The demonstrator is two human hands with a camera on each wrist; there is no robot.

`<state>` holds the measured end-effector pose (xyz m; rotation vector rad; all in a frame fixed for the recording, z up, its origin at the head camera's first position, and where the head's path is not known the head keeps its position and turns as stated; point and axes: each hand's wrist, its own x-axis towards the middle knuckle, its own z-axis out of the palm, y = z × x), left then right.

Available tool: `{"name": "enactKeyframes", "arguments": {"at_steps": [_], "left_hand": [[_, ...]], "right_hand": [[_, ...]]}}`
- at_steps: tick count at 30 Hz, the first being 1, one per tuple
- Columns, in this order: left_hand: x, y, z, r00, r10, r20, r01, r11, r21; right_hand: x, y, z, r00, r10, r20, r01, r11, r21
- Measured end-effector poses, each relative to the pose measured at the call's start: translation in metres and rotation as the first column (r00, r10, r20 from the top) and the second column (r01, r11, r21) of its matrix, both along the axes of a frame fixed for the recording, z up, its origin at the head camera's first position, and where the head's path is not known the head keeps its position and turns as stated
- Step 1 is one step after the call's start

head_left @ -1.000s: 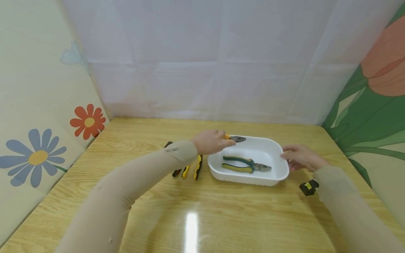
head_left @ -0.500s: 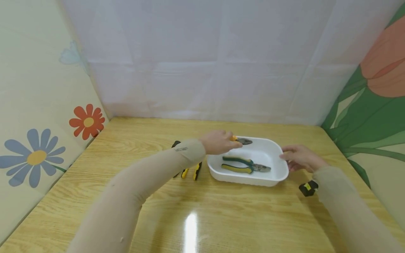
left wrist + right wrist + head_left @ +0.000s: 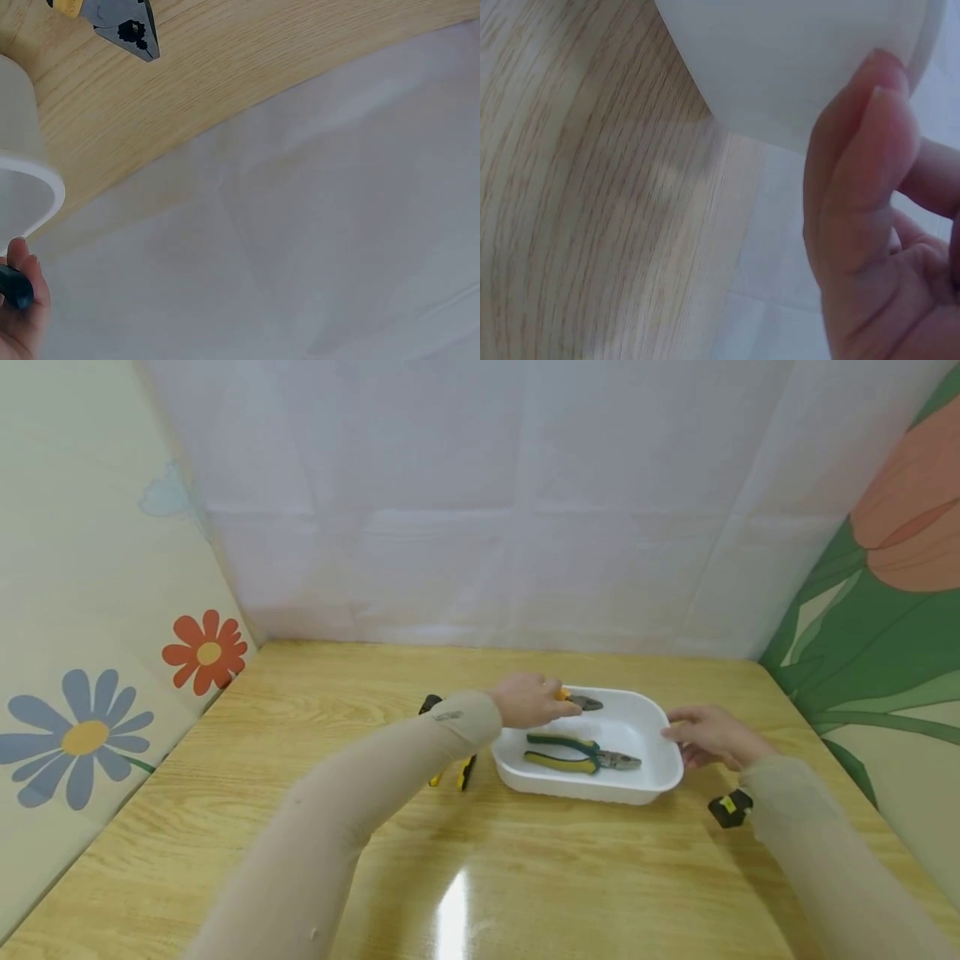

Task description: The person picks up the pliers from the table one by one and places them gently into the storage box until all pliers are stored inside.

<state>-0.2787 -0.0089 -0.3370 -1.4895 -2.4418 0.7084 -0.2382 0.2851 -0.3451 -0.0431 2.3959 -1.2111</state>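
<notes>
Black-and-yellow object (image 3: 730,808) nearest on the table (image 3: 585,885), then green-and-yellow pliers (image 3: 602,758) lying in the white tray (image 3: 577,787), right hand (image 3: 712,735) pinching its right end — farther back, left hand (image 3: 528,701) gripping orange-handled pliers (image 3: 587,702) at the tray's far side, contact unclear.

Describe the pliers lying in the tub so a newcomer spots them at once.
On the wooden table, find the white tub. Inside it, the green-and-yellow pliers lie with their handles to the left and metal nose to the right. Their handle colours set them apart from the orange-handled pliers in the left hand.
</notes>
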Motion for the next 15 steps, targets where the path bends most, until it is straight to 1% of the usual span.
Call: {"name": "enactKeyframes", "arguments": {"at_steps": [4,7,9,11,14,15], "left_hand": [[-0.004,0.005,-0.003,1.0,0.004,0.014,-0.004,1.0,-0.023],[-0.006,0.009,-0.007,0.999,0.022,0.03,-0.02,0.998,-0.062],[-0.007,0.011,-0.009,0.996,0.051,0.075,-0.046,0.996,-0.07],[-0.006,0.014,-0.009,0.992,0.073,0.098,-0.064,0.994,-0.089],[-0.006,0.017,-0.009,0.993,0.078,0.09,-0.068,0.991,-0.114],[-0.006,0.018,-0.009,0.995,0.066,0.069,-0.058,0.991,-0.125]], "right_hand": [[0.001,0.0,-0.001,1.0,-0.002,-0.001,0.002,1.0,0.001],[0.001,0.0,-0.003,1.0,-0.007,0.0,0.007,1.0,0.006],[0.001,0.001,-0.003,1.0,-0.008,-0.001,0.008,1.0,0.008],[0.001,0.001,-0.003,1.0,-0.007,-0.003,0.007,1.0,0.013],[0.001,0.0,-0.002,1.0,-0.003,-0.013,0.003,1.0,0.02],[0.001,0.0,-0.001,1.0,-0.001,-0.017,0.002,1.0,0.022]]}}
